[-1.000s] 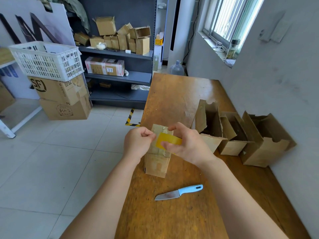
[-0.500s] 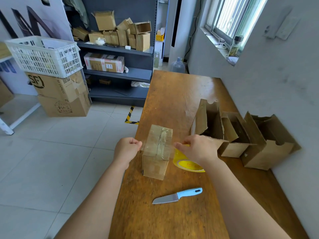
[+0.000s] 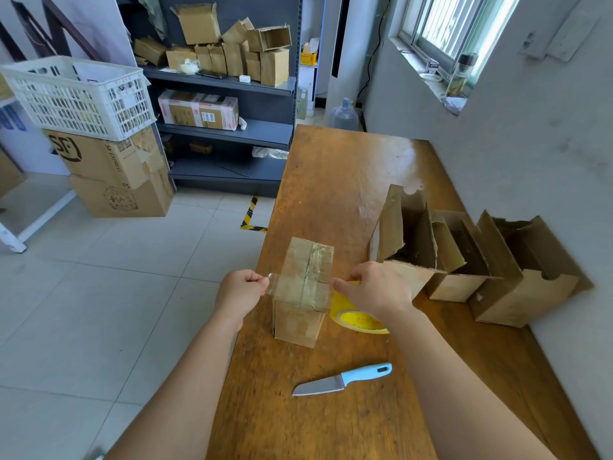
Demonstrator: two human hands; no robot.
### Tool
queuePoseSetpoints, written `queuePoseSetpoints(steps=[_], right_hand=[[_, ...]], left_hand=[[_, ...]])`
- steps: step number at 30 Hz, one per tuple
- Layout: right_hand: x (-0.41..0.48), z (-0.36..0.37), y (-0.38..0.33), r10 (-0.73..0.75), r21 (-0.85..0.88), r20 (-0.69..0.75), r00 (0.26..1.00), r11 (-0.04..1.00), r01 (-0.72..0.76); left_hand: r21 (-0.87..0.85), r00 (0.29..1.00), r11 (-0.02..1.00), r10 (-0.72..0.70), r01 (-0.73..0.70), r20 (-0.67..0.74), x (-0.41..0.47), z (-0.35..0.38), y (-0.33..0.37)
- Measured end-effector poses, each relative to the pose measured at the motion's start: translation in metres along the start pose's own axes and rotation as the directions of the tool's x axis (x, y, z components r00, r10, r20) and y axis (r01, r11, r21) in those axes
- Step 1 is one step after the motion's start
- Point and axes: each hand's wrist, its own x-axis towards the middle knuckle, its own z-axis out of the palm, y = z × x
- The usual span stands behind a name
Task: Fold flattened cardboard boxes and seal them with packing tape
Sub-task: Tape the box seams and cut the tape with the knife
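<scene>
Centre frame, clear tape (image 3: 278,285) is stretched across a cardboard box (image 3: 300,322), pinched by the left grip (image 3: 240,292), its roll (image 3: 356,319) clasped by the right grip (image 3: 373,288).

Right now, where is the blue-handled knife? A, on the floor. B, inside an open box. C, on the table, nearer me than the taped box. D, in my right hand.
C: the knife lies flat on the table, nearer than the taped box; the left hand pinches the tape strip and the right hand grips the tape roll.
</scene>
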Motion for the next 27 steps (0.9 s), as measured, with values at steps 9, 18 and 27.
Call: queuePoseSetpoints(steps=[9, 18, 27], right_hand=[[0.003, 0.019, 0.004, 0.002, 0.007, 0.031, 1.000, 1.000, -0.002], [0.000, 0.035, 0.002, -0.044, 0.003, 0.017, 0.999, 0.999, 0.044], [0.001, 0.039, -0.004, -0.002, -0.032, 0.022, 1.000, 0.999, 0.002]], left_hand=[[-0.018, 0.990, 0.996, -0.087, 0.090, 0.112, 0.011, 0.004, -0.014], [0.294, 0.952, 0.954, -0.145, 0.061, 0.271, 0.003, 0.025, -0.047], [0.230, 0.950, 0.933, 0.301, -0.276, -0.081, -0.022, 0.033, -0.013]])
